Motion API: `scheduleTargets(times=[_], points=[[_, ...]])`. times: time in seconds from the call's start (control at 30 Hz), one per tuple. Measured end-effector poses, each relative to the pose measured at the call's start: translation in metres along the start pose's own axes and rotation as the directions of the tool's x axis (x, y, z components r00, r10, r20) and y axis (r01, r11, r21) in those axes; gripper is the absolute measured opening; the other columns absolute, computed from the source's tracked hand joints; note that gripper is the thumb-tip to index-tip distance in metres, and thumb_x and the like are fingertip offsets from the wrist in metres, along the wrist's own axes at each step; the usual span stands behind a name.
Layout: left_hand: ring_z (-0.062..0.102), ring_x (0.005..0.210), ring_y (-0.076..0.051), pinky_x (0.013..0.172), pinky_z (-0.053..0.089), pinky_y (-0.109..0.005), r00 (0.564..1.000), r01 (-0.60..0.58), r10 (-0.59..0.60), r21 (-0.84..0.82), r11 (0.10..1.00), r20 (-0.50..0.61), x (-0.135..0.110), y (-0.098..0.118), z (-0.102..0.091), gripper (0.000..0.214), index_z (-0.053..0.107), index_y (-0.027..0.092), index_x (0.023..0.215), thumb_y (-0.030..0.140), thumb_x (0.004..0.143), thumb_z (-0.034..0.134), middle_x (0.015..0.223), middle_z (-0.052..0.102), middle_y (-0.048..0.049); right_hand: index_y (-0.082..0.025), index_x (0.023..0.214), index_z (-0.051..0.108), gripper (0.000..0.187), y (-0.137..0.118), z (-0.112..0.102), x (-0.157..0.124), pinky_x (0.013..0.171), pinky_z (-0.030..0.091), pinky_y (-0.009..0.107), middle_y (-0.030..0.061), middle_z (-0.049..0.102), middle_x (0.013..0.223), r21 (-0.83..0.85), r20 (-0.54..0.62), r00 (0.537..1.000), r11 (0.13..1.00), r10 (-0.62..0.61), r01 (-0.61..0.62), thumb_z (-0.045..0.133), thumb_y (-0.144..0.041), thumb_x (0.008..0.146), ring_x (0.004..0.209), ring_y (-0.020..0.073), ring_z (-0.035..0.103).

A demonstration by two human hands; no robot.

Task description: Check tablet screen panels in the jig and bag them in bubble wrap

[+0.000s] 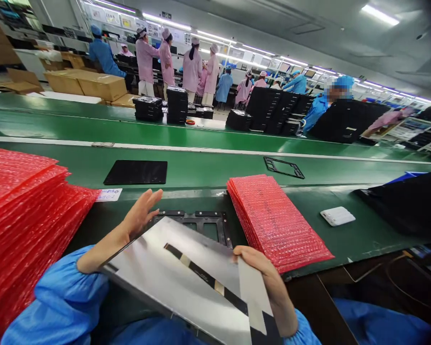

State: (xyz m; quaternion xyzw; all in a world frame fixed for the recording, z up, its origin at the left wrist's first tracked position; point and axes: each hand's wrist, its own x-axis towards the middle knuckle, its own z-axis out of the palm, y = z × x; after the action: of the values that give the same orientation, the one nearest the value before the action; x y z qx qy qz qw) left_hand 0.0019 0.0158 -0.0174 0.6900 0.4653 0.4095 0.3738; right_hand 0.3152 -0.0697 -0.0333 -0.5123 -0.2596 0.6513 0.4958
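Tilted above the bench is a flat panel (154, 268) with a silver metal back and a black-and-gold strip across it; it looks like a display panel. My right hand (260, 268) grips its right edge, the thumb on top. My left hand (140, 215) is raised at the panel's far left edge, fingers stretched and apart; whether the palm touches the panel cannot be made out. Partly hidden behind the panel, a black frame (219, 221) with rectangular openings lies on the bench.
Red bubble bags are stacked high at left (32, 230) and lower at right (276, 215). Beyond lie a black sheet (136, 172), a thin black frame (285, 174) and a white device (337, 216). Black trays (266, 110) stand across the green conveyor (201, 136); several people work behind.
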Motion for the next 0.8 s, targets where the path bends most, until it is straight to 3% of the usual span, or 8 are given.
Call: scheduleTargets(times=[0.1, 0.17, 0.27, 0.3, 0.4, 0.47, 0.63, 0.8], points=[[0.067, 0.104, -0.033, 0.086, 0.055, -0.048, 0.993, 0.068, -0.053, -0.144, 0.987, 0.110, -0.006, -0.002, -0.011, 0.050, 0.074, 0.033, 0.106, 0.067, 0.071, 0.063, 0.113, 0.072, -0.0083, -0.025, 0.082, 0.075, 0.032, 0.018, 0.010, 0.016, 0.046, 0.048, 0.026, 0.0051, 0.072, 0.075, 0.030, 0.178, 0.979, 0.994, 0.098, -0.105, 0.078, -0.052, 0.066, 0.058, 0.0183, 0.063], [0.071, 0.084, -0.031, 0.077, 0.058, -0.044, 0.987, 0.145, -0.134, -0.148, 0.978, 0.087, -0.009, -0.007, -0.017, 0.039, 0.078, 0.027, 0.080, 0.062, 0.063, 0.073, 0.088, 0.077, -0.0082, -0.021, 0.082, 0.075, 0.053, 0.024, 0.010, 0.028, 0.039, 0.044, 0.024, 0.0077, 0.071, 0.071, 0.013, 0.343, 0.923, 0.981, 0.177, -0.193, 0.065, -0.071, 0.069, 0.051, 0.0173, 0.062], [0.070, 0.068, -0.028, 0.063, 0.059, -0.039, 0.924, 0.360, -0.381, -0.260, 0.896, -0.035, -0.008, -0.012, -0.018, 0.040, 0.076, 0.022, 0.081, 0.058, 0.062, 0.077, 0.073, 0.075, -0.0055, -0.010, 0.075, 0.075, 0.094, 0.026, 0.008, 0.047, 0.039, 0.044, 0.021, 0.0141, 0.070, 0.065, -0.099, 0.579, 0.772, 0.963, 0.262, -0.252, 0.032, -0.093, 0.066, 0.048, 0.0168, 0.063], [0.070, 0.068, -0.027, 0.061, 0.058, -0.038, 0.892, 0.416, -0.450, -0.312, 0.854, -0.039, -0.007, -0.012, -0.016, 0.042, 0.075, 0.020, 0.084, 0.057, 0.064, 0.075, 0.073, 0.074, -0.0051, -0.009, 0.077, 0.075, 0.098, 0.027, 0.008, 0.053, 0.042, 0.047, 0.022, 0.0150, 0.071, 0.066, -0.103, 0.595, 0.767, 0.969, 0.240, -0.224, 0.028, -0.094, 0.065, 0.051, 0.0178, 0.065], [0.071, 0.078, -0.028, 0.071, 0.059, -0.037, 0.858, 0.478, -0.513, -0.380, 0.792, 0.008, -0.005, -0.011, -0.006, 0.043, 0.074, 0.017, 0.089, 0.054, 0.068, 0.075, 0.081, 0.076, -0.0058, -0.017, 0.091, 0.076, 0.074, 0.028, 0.013, 0.069, 0.055, 0.054, 0.028, 0.0087, 0.076, 0.075, 0.061, 0.411, 0.910, 0.994, 0.053, -0.086, 0.052, -0.083, 0.069, 0.061, 0.0197, 0.069], [0.071, 0.087, -0.029, 0.080, 0.057, -0.037, 0.856, 0.482, -0.517, -0.372, 0.793, 0.007, -0.006, -0.010, 0.000, 0.044, 0.073, 0.016, 0.092, 0.054, 0.070, 0.074, 0.087, 0.077, -0.0070, -0.023, 0.099, 0.074, 0.049, 0.029, 0.018, 0.076, 0.066, 0.057, 0.032, 0.0036, 0.077, 0.085, 0.164, 0.273, 0.961, 0.987, -0.039, -0.007, 0.073, -0.062, 0.070, 0.070, 0.0200, 0.071], [0.071, 0.091, -0.031, 0.084, 0.056, -0.043, 0.821, 0.560, -0.557, -0.371, 0.741, 0.124, -0.006, -0.016, 0.005, 0.053, 0.071, 0.014, 0.106, 0.057, 0.075, 0.068, 0.095, 0.076, -0.0110, -0.023, 0.110, 0.071, 0.041, 0.028, 0.023, 0.082, 0.082, 0.054, 0.037, 0.0039, 0.076, 0.099, 0.096, 0.244, 0.961, 0.990, -0.128, 0.107, 0.081, -0.034, 0.071, 0.088, 0.0239, 0.071], [0.065, 0.108, -0.029, 0.093, 0.052, -0.040, 0.897, 0.361, -0.432, -0.414, 0.836, -0.091, 0.006, -0.031, -0.003, 0.053, 0.067, 0.019, 0.114, 0.059, 0.078, 0.063, 0.113, 0.072, -0.0090, -0.023, 0.108, 0.071, 0.039, 0.030, 0.020, 0.083, 0.080, 0.055, 0.037, 0.0038, 0.076, 0.098, 0.044, 0.236, 0.958, 0.987, -0.163, 0.157, 0.080, -0.034, 0.072, 0.090, 0.0252, 0.071]])
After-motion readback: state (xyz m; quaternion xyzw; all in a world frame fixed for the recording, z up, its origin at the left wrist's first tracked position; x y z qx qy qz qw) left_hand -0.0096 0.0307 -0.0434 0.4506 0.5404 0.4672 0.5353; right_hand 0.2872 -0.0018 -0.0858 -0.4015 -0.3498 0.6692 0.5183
